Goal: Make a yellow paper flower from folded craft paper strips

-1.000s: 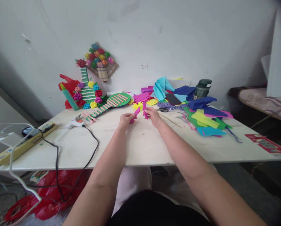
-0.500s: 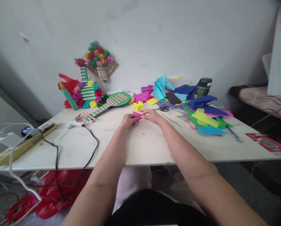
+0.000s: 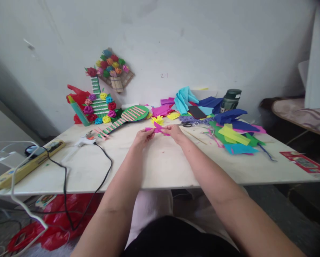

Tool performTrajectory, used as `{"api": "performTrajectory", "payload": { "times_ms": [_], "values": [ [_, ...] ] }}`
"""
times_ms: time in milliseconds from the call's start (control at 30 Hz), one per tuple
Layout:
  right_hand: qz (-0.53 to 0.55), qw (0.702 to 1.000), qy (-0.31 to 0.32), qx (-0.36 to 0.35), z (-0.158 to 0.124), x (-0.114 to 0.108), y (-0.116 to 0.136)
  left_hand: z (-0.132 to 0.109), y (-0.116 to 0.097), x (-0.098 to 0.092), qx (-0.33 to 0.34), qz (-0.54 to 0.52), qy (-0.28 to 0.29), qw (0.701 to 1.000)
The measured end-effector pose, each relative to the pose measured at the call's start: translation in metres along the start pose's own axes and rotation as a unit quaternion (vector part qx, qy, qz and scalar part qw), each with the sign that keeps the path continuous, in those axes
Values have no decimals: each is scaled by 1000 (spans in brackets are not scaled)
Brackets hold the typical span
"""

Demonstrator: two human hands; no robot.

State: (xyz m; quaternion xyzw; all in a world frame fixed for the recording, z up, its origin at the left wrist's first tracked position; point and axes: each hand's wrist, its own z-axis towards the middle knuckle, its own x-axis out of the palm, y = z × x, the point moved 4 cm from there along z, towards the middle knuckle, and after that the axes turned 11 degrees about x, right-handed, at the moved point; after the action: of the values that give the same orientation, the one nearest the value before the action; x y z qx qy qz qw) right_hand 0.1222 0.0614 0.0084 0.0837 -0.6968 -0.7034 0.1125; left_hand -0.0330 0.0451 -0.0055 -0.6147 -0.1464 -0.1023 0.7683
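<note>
Between both hands is a piece of magenta crepe paper (image 3: 158, 127), held a little above the white table. My left hand (image 3: 144, 137) pinches its left side, and my right hand (image 3: 173, 132) grips its right side. Both hands are closed, with fingertips partly hidden by the paper. Just behind the paper lies a yellow paper flower (image 3: 157, 120). To the right of it are black-handled scissors (image 3: 187, 125) and a thin wooden stick (image 3: 194, 136).
Colored paper sheets (image 3: 233, 135) and a dark green bottle (image 3: 231, 100) stand at right. Flower-covered guitar shapes (image 3: 99, 103) (image 3: 135, 113) are at back left. A glue gun (image 3: 85, 140), its black cord and a power strip (image 3: 28, 166) occupy the left. A phone (image 3: 197, 112) rests on the paper pile.
My left hand has shifted slightly left and down, away from the right one. More of the magenta paper shows, spread between the hands with a strip angled upward.
</note>
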Motion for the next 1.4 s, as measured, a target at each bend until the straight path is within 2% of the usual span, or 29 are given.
{"api": "performTrajectory", "payload": {
  "times_ms": [167, 333, 433, 533, 667, 833, 1067, 1400],
  "values": [
    [52, 999, -7, 6, 4, 2, -5, -2, 4, 6, -9, -43, -32, 999],
    [84, 996, -18, 11, 5, 3, -7, 1, 9, 9, 21, -63, -20, 998],
    [74, 997, -20, 12, 6, 4, -8, 1, 8, 7, 45, -30, -24, 998],
    [56, 997, -38, -20, 7, 2, -6, 0, 4, 5, 57, 27, -25, 998],
    [55, 996, -57, -38, 8, -3, -2, -3, 1, 6, 44, 74, -8, 996],
    [48, 998, -31, -13, 3, 1, 2, -5, 1, 7, 24, 93, 2, 995],
    [25, 1000, 18, 7, 0, 12, -1, -2, 7, 4, 1, 63, 7, 998],
    [-38, 999, -15, -23, 4, 9, -4, 0, 12, 4, -6, 14, 9, 1000]
  ]
}}
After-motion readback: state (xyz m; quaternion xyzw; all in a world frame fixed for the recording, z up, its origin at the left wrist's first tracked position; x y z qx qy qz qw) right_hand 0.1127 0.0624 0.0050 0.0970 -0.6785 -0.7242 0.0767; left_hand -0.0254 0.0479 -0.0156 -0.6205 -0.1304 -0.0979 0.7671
